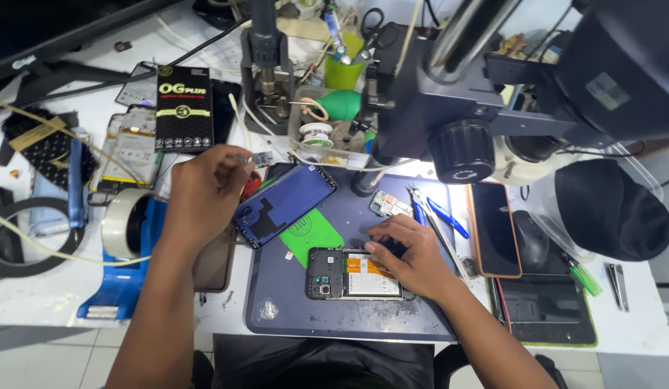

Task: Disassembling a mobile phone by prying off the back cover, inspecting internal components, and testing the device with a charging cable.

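Our right hand (410,252) lies flat, fingers loose, on the opened phone (352,274) at the near middle of the smooth grey mat (349,317). Our left hand (205,189) pinches what seems a thin tool, hard to make out. Between them lie a glossy blue back cover (284,204) and a green plastic card (311,235). A black rectangular package (183,108) with gold print sits far left.
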